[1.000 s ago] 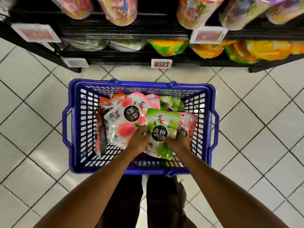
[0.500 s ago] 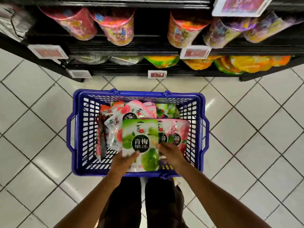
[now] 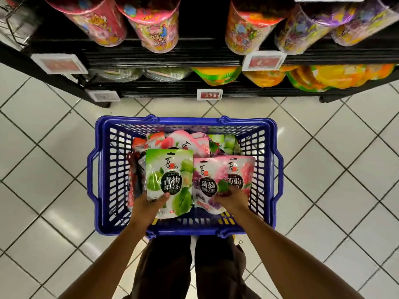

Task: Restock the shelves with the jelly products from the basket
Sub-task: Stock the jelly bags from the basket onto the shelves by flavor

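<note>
Green pouch [image 3: 169,180] over the blue basket [image 3: 185,120], face up, long axis near-to-far, top edge toward the shelf [image 3: 164,91]. Left hand [image 3: 149,205] grips its near corner, thumb on the front. Right hand [image 3: 232,198] clamps two pink pouches [image 3: 205,182] just right of it. Basket sits on a white tiled floor [image 3: 54,169]. More pouches are piled beneath. Jars [image 3: 155,24] and a price tag [image 3: 209,95] lie beyond.

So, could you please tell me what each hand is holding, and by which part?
The left hand holds the green pouch by its bottom edge; the right hand grips two pink pouches by their lower ends.
</note>
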The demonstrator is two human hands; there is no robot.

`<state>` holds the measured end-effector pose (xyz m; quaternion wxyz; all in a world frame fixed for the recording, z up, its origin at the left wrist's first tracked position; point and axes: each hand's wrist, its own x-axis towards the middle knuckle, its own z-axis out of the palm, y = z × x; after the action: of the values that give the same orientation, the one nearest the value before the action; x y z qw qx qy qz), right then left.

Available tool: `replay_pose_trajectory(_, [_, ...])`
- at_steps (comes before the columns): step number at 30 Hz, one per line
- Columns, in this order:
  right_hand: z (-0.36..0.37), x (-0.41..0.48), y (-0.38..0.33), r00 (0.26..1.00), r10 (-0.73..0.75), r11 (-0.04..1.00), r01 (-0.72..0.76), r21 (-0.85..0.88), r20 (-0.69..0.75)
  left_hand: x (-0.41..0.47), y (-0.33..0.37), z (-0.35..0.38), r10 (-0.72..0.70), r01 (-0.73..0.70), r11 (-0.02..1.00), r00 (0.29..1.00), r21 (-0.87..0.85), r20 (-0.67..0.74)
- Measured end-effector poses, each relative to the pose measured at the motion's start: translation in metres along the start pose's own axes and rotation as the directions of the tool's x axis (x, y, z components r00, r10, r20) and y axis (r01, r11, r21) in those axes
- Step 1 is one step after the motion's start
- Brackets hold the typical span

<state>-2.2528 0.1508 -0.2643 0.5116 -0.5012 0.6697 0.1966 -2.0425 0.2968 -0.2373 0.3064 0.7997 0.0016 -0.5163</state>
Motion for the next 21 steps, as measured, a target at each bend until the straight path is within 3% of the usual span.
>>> replay_pose_trajectory(2, [0.002, -0.005, -0.002, 0.998, -0.056, 0.994, 0.052, 0.095, 0.037, -0.005, -0.001, -0.002, 0.015, -0.015, 1.0, 1.0, -0.018, -0.001])
replay_pose_trajectory(5, [-0.001, -0.028, -0.012, 0.987, -0.108, 0.917, 0.054, 0.395, 0.115, -0.019, 0.006, -0.009, 0.013, -0.015, 0.997, 1.0, -0.07, -0.023])
replay_pose_trajectory(8, [-0.017, -0.067, -0.028, 0.974, -0.204, 0.742, 0.088, 0.664, 0.098, -0.046, 0.027, -0.023, -0.018, 0.011, 0.991, 0.999, -0.137, -0.045])
replay_pose_trajectory(11, [-0.053, -0.121, -0.054, 0.972, -0.219, 0.562, 0.049, 0.826, 0.091, -0.087, 0.065, -0.043, 0.002, -0.01, 0.976, 0.999, -0.215, -0.04])
replay_pose_trajectory(16, [-0.143, -0.245, -0.108, 0.968, -0.251, 0.423, 0.119, 0.898, -0.011, -0.198, 0.18, -0.088, 0.211, -0.188, 0.953, 0.975, -0.237, 0.074])
replay_pose_trajectory(21, [-0.231, -0.382, -0.16, 0.893, -0.411, 0.354, 0.34, 0.871, -0.182, -0.326, 0.308, -0.132, 0.458, -0.411, 0.867, 0.88, -0.282, 0.128])
